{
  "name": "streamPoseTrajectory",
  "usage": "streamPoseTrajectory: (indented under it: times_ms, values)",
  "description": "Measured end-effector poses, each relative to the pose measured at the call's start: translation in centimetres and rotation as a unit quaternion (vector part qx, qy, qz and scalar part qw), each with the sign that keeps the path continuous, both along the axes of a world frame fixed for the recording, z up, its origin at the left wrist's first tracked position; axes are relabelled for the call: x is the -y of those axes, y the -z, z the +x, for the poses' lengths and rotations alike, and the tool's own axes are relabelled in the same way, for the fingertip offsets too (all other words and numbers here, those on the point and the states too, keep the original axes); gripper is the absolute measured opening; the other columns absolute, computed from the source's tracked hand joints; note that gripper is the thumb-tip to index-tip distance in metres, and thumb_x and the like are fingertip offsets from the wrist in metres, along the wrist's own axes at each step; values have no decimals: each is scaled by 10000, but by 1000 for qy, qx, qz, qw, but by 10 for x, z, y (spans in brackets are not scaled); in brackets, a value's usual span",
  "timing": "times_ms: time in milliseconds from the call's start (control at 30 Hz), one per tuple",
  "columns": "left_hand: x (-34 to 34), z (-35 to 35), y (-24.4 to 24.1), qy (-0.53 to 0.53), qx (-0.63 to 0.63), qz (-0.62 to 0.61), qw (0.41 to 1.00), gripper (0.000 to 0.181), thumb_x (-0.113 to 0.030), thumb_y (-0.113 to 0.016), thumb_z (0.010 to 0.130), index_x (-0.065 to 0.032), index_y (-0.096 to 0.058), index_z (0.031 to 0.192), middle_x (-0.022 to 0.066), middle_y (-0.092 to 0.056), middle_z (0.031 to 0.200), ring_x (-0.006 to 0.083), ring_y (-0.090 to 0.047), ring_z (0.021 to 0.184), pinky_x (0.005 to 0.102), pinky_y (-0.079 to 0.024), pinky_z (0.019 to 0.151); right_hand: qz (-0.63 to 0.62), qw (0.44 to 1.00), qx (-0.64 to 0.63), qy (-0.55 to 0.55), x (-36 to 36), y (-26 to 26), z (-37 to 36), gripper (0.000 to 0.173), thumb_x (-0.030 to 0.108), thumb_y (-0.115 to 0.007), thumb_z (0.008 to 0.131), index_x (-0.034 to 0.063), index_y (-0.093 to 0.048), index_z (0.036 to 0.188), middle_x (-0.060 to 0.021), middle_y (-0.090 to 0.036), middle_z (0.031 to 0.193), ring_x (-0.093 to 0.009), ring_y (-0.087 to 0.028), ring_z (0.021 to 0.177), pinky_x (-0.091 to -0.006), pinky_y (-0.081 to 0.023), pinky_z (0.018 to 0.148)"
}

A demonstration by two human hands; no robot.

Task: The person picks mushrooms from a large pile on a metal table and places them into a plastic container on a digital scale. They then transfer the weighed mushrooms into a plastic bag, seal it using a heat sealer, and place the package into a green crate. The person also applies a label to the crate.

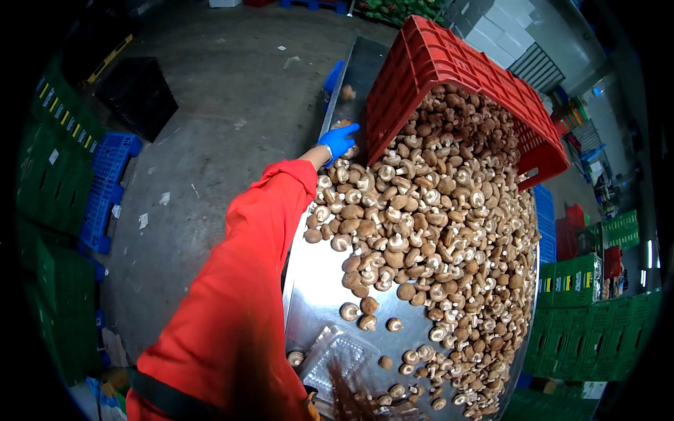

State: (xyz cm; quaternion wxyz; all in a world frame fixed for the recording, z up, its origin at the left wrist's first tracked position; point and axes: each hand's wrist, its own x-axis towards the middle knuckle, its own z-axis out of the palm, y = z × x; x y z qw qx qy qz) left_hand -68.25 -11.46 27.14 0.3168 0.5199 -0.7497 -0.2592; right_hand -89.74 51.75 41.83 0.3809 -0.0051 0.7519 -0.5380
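My left hand [337, 141], in a blue glove, reaches out at the left edge of a metal table [321, 273]. Its fingers are spread, and no mushroom shows in its grip. Right beneath and beside it lie brown mushrooms [397, 242], part of a large heap across the table. One blurred mushroom [347, 93] is apart from the heap, farther up the table. A red plastic crate [458, 58] lies tipped on its side, its mouth full of mushrooms spilling towards me. My right hand is out of view. Nearest me are clear plastic trays [342, 358].
Green crates [58, 173] and a blue pallet [110, 184] stand on the floor at left, near a black crate [139, 97]. More green crates [584, 331] are stacked at right. White boxes [500, 29] stand behind the red crate. Scraps of paper litter the floor.
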Motion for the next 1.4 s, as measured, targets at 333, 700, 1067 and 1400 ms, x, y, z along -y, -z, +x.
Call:
streamPoseTrajectory:
  times_ms: [333, 700, 1067, 1400]
  values:
    - [-41, -30, -11, -52, 221, 125, 966, 468, -565, -415, 804, -186, -636, 967, 108, -570, 1108, 319, -486, 1048, 420, -367, 919, 48, 998, -4, 38, -1, -9, 10, 443, -101, -542, 744, 52, -430, 1145, -118, -536, 949, -210, -547, 800, -294, -482, 687]
    - [-217, -77, -51, -45, -51, 352, 933, 746, -661, -480, 762, -3, -546, 1107, 214, -642, 833, 320, -644, 793, 410, -516, 693, 21, 1000, 0, -7, 2, -16, 28, 518, -99, -560, 748, 60, -444, 1228, -91, -523, 978, -196, -529, 842, -284, -471, 719]
    - [-338, -151, -87, 241, 57, 139, 959, 711, -571, -511, 768, -49, -459, 1248, 201, -274, 1393, 384, -240, 1286, 459, -222, 1047, 1, 1000, -11, -5, -36, -8, 65, 510, -96, -552, 746, 50, -454, 1225, -98, -541, 964, -214, -542, 848, -307, -476, 719]
    - [-280, 54, -65, 358, 392, -19, 847, 1393, -555, -823, 364, -188, -12, 1437, 275, -119, 1435, 417, -190, 1309, 493, -178, 1055, -30, 998, -24, 41, -120, 1, 72, 453, -69, -550, 750, 28, -488, 1188, -122, -574, 932, -248, -566, 828, -341, -484, 712]
